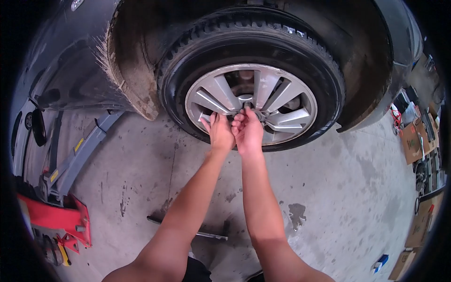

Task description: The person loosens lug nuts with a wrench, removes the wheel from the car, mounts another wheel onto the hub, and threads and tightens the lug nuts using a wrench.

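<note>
A silver alloy wheel with a black tire sits in the wheel arch of a dark car. Both hands are at the wheel's hub, side by side. My right hand has its fingers curled in, closed on something at the hub that I cannot make out. Just left of it, my left hand touches the lower hub area, thumb apart from the fingers; its fingertips are partly hidden, and what they hold, if anything, does not show.
A grey lift arm and a red metal stand are at the left. On the concrete floor, a dark metal bar lies below my forearms. Cardboard boxes line the right, with a blue item at lower right.
</note>
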Demonstrator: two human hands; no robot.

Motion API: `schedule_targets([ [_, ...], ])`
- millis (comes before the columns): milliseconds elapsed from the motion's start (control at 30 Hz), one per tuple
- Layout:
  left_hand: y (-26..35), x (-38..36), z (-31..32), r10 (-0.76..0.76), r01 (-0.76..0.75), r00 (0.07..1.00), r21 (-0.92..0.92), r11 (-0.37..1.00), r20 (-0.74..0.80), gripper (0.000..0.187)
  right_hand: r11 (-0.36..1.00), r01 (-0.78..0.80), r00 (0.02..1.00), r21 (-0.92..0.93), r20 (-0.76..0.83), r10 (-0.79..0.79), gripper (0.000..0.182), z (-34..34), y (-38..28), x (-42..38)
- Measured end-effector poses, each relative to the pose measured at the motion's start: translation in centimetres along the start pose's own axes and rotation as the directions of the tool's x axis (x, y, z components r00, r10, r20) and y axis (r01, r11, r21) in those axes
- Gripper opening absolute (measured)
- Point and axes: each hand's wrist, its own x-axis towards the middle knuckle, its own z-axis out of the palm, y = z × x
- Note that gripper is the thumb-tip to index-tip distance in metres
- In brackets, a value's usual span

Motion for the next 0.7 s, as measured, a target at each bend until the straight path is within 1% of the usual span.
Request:
schedule_targets([
  [33, -0.1, 0.0, 0.8, -0.014, 0.011, 0.998, -0.06, 0.998, -0.054, 0.045, 0.996, -0.063, 0.997, 0.068, 0.053, 0.06, 0.027, -0.5, -0.2, -0.2],
  [67, -0.5, 0.1, 1.5, -0.018, 0.014, 0.998, -0.061, 0.998, -0.057, 0.045, 0.996, -0.066, 0.997, 0.064, 0.055, 0.062, 0.027, -0.7, -0.3, -0.3],
  [133, 0.1, 0.1, 1.9, -0.087, 0.087, 0.995, -0.005, 0.996, -0.042, 0.037, 0.999, 0.009, 1.0, 0.035, -0.002, -0.009, 0.023, -0.3, -0.7, -1.0],
  [167, 0.5, -0.1, 2.3, -0.039, 0.037, 0.983, -0.017, 0.999, -0.182, 0.029, 0.999, -0.003, 0.995, 0.04, -0.097, 0.007, 0.024, 0.5, -1.1, -1.1],
  [200, 0.7, 0.0, 2.1, -0.046, 0.043, 0.982, -0.019, 0.999, -0.181, 0.029, 0.999, -0.007, 0.995, 0.034, -0.099, 0.01, 0.024, 0.7, -0.9, -0.7],
  [267, 1.0, 0.0, 1.5, -0.168, 0.152, 0.984, -0.199, 0.968, -0.066, 0.03, 0.998, 0.029, 0.992, -0.052, -0.119, -0.035, 0.033, 0.5, -0.5, -0.2],
  [300, 1.3, 0.1, 1.5, -0.245, 0.208, 0.967, -0.331, 0.92, -0.074, 0.032, 0.999, -0.027, 0.998, 0.023, -0.054, 0.028, 0.033, 0.0, -0.6, 0.1],
  [333, 1.3, 0.2, 1.6, -0.249, 0.212, 0.966, -0.329, 0.92, -0.072, 0.032, 0.999, -0.031, 0.998, 0.024, -0.057, 0.032, 0.033, -0.4, -0.5, 0.0],
  [367, 1.3, 0.5, 1.6, -0.305, 0.269, 0.951, -0.337, 0.902, -0.058, 0.027, 0.992, -0.095, 0.995, 0.079, 0.033, 0.092, 0.031, -0.7, -0.3, -0.1],
  [400, 1.3, 0.6, 1.6, -0.339, 0.297, 0.939, -0.368, 0.881, -0.053, 0.026, 0.978, -0.162, 0.981, 0.127, 0.128, 0.146, 0.029, -0.4, -0.4, -0.4],
  [433, 1.3, 0.7, 1.6, -0.372, 0.323, 0.927, -0.4, 0.858, -0.049, 0.026, 0.994, -0.106, 0.994, 0.009, -0.03, 0.107, 0.03, 0.3, -0.4, -1.0],
  [467, 1.2, 0.8, 1.7, -0.405, 0.348, 0.913, -0.431, 0.833, -0.044, 0.026, 0.994, -0.106, 0.994, 0.014, -0.029, 0.106, 0.03, 0.9, -0.1, -1.0],
  [533, 1.4, 1.1, 1.3, -0.249, 0.21, 0.959, -0.254, 0.944, -0.134, 0.029, 0.982, 0.074, 0.982, -0.175, -0.157, -0.103, 0.03, 1.4, 0.4, -1.1],
  [567, 1.6, 0.9, 1.1, -0.236, 0.205, 0.967, -0.263, 0.943, -0.093, 0.031, 0.983, 0.104, 0.982, -0.153, -0.142, -0.126, 0.03, 1.0, 0.6, -0.6],
  [600, 1.5, 0.8, 1.2, -0.239, 0.206, 0.966, -0.266, 0.942, -0.097, 0.031, 0.982, 0.103, 0.982, -0.158, -0.139, -0.125, 0.03, 0.7, 0.6, -0.3],
  [667, 0.8, 0.6, 1.3, -0.325, 0.308, 0.946, -0.36, 0.881, 0.015, 0.029, 0.995, 0.006, 0.995, 0.097, -0.098, 0.003, 0.029, 0.4, 0.4, 0.1],
  [700, 0.8, 0.6, 1.4, -0.309, 0.274, 0.95, -0.366, 0.889, -0.041, 0.03, 0.993, -0.012, 0.997, 0.117, -0.079, 0.021, 0.029, 0.7, 0.2, -0.3],
])
